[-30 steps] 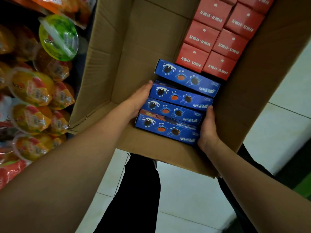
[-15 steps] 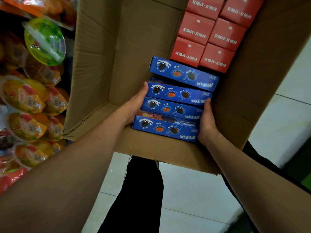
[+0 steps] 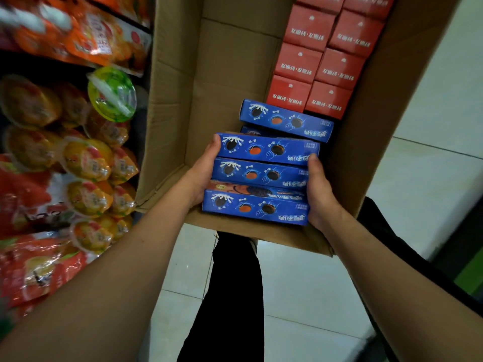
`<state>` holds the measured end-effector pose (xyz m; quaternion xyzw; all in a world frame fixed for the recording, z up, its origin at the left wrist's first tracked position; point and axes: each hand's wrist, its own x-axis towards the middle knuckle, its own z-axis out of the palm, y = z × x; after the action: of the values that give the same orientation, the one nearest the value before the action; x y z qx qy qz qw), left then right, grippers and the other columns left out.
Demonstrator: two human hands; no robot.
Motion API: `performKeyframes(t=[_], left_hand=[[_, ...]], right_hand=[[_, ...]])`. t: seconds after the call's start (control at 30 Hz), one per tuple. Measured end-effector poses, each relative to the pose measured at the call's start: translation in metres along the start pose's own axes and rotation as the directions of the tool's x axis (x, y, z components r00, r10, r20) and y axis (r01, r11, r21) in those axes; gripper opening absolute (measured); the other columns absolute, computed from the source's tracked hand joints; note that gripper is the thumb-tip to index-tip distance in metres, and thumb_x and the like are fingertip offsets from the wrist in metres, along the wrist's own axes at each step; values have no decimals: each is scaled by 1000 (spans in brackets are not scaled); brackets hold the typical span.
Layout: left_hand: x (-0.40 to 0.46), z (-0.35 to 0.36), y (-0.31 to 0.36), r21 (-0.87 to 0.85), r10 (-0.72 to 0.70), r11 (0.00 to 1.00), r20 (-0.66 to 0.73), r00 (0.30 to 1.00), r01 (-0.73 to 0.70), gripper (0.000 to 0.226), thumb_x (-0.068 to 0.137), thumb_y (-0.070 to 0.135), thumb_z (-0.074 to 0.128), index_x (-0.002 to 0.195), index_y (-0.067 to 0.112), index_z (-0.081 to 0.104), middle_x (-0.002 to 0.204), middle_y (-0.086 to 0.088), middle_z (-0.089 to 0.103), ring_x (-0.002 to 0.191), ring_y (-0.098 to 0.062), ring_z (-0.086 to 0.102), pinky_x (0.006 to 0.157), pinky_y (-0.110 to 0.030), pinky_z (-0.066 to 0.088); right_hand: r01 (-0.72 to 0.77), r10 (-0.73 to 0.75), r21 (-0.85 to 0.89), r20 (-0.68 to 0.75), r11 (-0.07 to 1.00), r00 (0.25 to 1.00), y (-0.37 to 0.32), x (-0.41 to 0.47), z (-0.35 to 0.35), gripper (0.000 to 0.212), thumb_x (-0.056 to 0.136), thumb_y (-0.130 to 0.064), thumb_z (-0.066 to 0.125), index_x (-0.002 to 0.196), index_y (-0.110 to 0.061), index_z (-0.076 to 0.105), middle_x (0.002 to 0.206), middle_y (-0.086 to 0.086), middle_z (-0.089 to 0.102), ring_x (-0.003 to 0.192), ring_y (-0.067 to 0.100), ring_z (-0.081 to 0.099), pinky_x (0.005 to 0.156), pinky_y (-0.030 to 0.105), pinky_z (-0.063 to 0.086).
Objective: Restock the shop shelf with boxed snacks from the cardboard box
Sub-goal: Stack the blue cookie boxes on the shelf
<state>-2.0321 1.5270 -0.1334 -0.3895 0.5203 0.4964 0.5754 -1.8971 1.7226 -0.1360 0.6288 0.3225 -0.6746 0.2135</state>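
two hands clamp a stack of blue snack boxes inside the cardboard box

nearest, a black trouser leg (image 3: 230, 296) stands on the pale tiled floor (image 3: 300, 296) — above it both forearms reach into the cardboard box (image 3: 230, 74). the left hand (image 3: 202, 171) presses its palm and curled fingers against the left ends of the blue snack boxes (image 3: 258, 190), and the right hand (image 3: 320, 194) grips the right ends, thumb lying on the top box's edge; the stack sits between them at the near end of the carton. just beyond lies another blue box (image 3: 286, 120), tilted a little — and past it red boxes (image 3: 324, 61) stand packed in two rows along the carton's far right side. to the left, the shop shelf (image 3: 34, 58) carries orange fruit-jelly cups (image 3: 86, 159), one green cup (image 3: 112, 94) and red and orange bags.
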Motion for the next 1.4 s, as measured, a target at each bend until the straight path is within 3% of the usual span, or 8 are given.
performKeyframes(t=[0.13, 0.3, 0.53, 0.73, 0.93, 1.07, 1.17, 1.4], left_hand=[[-70, 10, 22, -27, 34, 999, -23, 999, -34, 82, 82, 73, 46, 143, 18, 44, 126, -17, 66, 111, -38, 66, 84, -53, 58], [-201, 46, 66, -62, 124, 990, -28, 992, -126, 76, 90, 69, 43, 141, 14, 48, 119, -20, 69, 99, -37, 71, 68, -49, 59], [-385, 113, 129, 12, 311, 950, 51, 949, -312, 75, 93, 66, 38, 145, 12, 43, 134, -23, 58, 124, -45, 54, 104, -67, 38], [-533, 167, 159, 145, 421, 878, 223, 879, -457, 75, 94, 67, 35, 137, 10, 55, 126, -23, 64, 114, -44, 62, 84, -56, 56], [-656, 217, 156, 223, 440, 795, 428, 789, -565, 69, 94, 69, 33, 116, 16, 72, 113, -21, 71, 97, -41, 71, 68, -48, 60], [-715, 270, 142, 206, 452, 745, 543, 707, -634, 68, 91, 70, 37, 103, 17, 78, 107, -20, 73, 89, -40, 72, 63, -49, 60], [-749, 312, 122, 236, 448, 703, 586, 676, -671, 67, 91, 70, 38, 117, 17, 70, 111, -21, 72, 96, -43, 70, 74, -56, 58], [-793, 401, 74, 245, 382, 669, 697, 607, -702, 65, 89, 72, 39, 113, 21, 71, 109, -20, 73, 92, -43, 71, 61, -51, 59]], right_hand=[[48, -47, -15, 36, 999, 998, -35, -56, 11, 27, 98, -57, 44, 120, -42, 52, 103, -7, 75, 87, 17, 75, 60, 35, 61], [139, -137, -15, 115, 990, 984, -96, -173, 27, 40, 99, -56, 41, 135, -38, 47, 119, -2, 69, 98, 22, 72, 79, 47, 60], [346, -348, 44, 140, 937, 927, -180, -360, 25, 40, 102, -51, 38, 135, -29, 48, 124, 4, 67, 109, 25, 68, 96, 54, 52], [588, -588, 34, 2, 808, 809, -206, -519, 3, 36, 103, -49, 34, 126, -29, 54, 129, 4, 64, 118, 26, 62, 103, 53, 46], [748, -747, 204, -96, 632, 657, -206, -665, -37, 34, 103, -49, 35, 118, -29, 58, 110, -3, 73, 93, 14, 73, 65, 31, 59], [859, -827, 129, -234, 495, 511, -206, -748, -79, 36, 102, -52, 32, 129, -42, 53, 127, -5, 64, 108, 19, 66, 92, 49, 55], [867, -813, 132, -304, 480, 497, -199, -795, -118, 39, 100, -57, 31, 135, -46, 45, 124, -4, 65, 103, 22, 69, 85, 54, 57], [896, -794, 142, -420, 421, 439, -176, -866, -206, 44, 97, -64, 30, 137, -49, 40, 123, -8, 65, 101, 21, 69, 83, 50, 58]])
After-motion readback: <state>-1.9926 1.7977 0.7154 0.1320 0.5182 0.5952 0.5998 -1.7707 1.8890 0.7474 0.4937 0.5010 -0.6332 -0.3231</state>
